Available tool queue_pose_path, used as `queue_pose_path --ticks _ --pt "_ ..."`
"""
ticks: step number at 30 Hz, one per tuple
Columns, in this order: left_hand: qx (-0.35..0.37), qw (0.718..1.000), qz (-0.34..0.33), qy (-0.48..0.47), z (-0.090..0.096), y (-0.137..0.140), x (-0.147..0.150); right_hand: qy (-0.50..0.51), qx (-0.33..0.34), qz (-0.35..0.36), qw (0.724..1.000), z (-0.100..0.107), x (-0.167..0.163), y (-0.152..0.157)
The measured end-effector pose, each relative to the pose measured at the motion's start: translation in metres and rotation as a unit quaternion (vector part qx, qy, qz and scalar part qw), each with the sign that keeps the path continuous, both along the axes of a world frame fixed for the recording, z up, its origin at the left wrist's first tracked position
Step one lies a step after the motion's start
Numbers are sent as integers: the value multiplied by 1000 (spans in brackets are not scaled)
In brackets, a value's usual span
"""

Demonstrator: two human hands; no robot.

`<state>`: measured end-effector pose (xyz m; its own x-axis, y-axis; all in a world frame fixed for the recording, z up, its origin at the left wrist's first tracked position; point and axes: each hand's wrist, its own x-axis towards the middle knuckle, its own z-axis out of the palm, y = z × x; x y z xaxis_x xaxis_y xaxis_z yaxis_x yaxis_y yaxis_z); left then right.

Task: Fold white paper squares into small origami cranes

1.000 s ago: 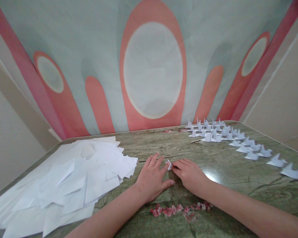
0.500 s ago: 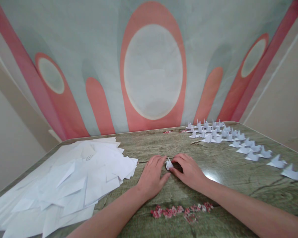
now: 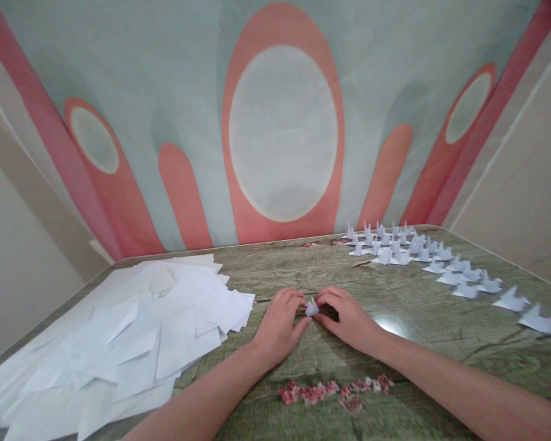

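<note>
Between my two hands, at the middle of the wood-patterned table, is a small folded white paper bird (image 3: 311, 307) with a point sticking up. My left hand (image 3: 280, 321) has its thumb and fingertips closed on the bird's left side. From the other side, my right hand (image 3: 344, 313) pinches it with thumb and forefinger. Fingers cover parts of the folds, so their detail is too small to make out.
A wide spread of loose white paper sheets (image 3: 133, 343) covers the table's left side. Several finished paper birds (image 3: 463, 289) stand in rows along the right. The table (image 3: 266, 269) meets a patterned wall covering (image 3: 202, 122) at the back.
My left thumb and fingers have closed in on the paper bird, where before they were apart from it. The bird has turned slightly between my hands.
</note>
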<state>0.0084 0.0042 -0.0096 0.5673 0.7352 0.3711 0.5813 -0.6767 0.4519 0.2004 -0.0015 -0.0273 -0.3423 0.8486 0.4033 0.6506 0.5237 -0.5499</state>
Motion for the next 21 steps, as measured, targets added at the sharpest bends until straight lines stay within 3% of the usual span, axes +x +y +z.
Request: queue_pose_path --ticks 7,21 --pt "5 999 -9 -47 4 -1 1 21 -9 25 999 2 -1 -1" --pt "-2 1000 -3 -12 5 -2 1 36 -12 33 999 7 -2 -4"
